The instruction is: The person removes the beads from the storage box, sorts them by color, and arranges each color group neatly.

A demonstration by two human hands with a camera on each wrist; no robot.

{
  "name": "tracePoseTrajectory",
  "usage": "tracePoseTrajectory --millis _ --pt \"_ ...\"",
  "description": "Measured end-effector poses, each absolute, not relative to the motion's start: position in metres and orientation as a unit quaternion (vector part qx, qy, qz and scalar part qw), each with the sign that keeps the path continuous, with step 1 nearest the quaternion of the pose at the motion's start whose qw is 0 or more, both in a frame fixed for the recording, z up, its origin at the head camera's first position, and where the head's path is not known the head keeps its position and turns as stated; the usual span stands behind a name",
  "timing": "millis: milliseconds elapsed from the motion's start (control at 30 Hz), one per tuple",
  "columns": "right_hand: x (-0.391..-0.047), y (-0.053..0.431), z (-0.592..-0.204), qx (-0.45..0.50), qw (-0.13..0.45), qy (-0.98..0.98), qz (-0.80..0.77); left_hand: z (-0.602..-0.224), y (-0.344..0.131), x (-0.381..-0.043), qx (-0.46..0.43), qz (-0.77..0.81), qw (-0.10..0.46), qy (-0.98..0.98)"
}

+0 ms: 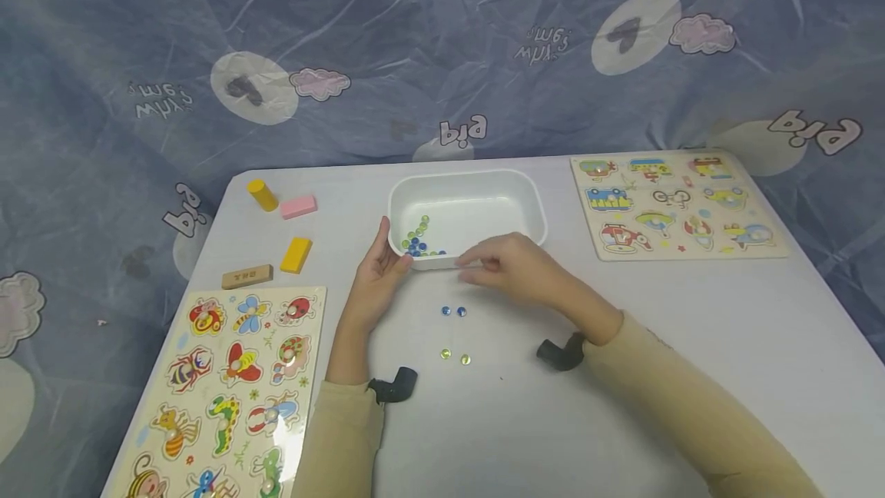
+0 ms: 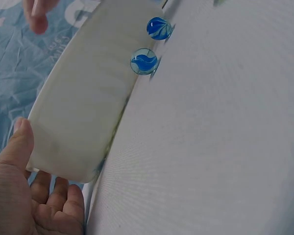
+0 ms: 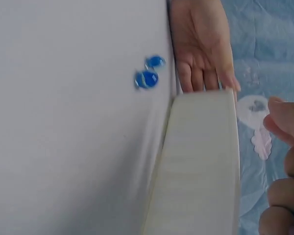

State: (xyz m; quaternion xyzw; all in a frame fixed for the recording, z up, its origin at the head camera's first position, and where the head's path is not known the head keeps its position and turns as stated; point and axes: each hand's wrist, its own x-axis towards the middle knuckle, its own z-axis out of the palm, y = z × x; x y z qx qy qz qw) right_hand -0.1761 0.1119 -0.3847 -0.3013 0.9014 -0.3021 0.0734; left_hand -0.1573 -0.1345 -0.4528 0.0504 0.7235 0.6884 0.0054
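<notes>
— What are we seeing, biggest first?
— One white table (image 1: pixel 691 344), two wooden puzzle boards (image 1: pixel 674 206), one smooth plastic tub (image 1: pixel 477 202), four blocks (image 1: pixel 296 254), four glass marbles (image 1: pixel 453 311) lying loose before it.
— And our hands?
— Our left hand (image 1: pixel 376 283) is pressing the tub's corner, fingers straight. Our right hand (image 1: pixel 512 267) is hovering, blurred; we cannot tell its grip.

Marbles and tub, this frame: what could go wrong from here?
1. Four marbles lie loose on the bare table, two blue and two green; a brush from the right hand might roll them off.
2. The left hand only steadies the tub at one corner; a knock could tip it and spill the marbles inside.
</notes>
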Motion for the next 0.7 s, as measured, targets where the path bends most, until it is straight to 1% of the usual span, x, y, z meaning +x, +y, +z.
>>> tracePoseTrajectory --millis 167,267,467,533,700 --pt "-0.21 0.101 -0.388 -0.299 0.031 0.901 -0.313 -0.452 -0.135 -0.157 0.057 0.692 0.007 0.72" --pt "-0.227 0.092 -0.392 -0.297 0.029 0.904 -0.305 -0.452 -0.136 -0.158 0.062 0.693 0.008 0.718" --pt "-0.252 0.075 -0.399 -0.284 0.087 0.912 -0.282 -0.452 -0.136 -0.158 0.064 0.694 0.008 0.717" --pt "-0.258 0.069 -0.402 -0.276 0.112 0.913 -0.28 -0.453 -0.136 -0.158 0.064 0.692 0.009 0.719" --pt "-0.267 0.056 -0.409 -0.269 0.151 0.914 -0.263 -0.453 -0.136 -0.158 0.063 0.692 0.01 0.719"
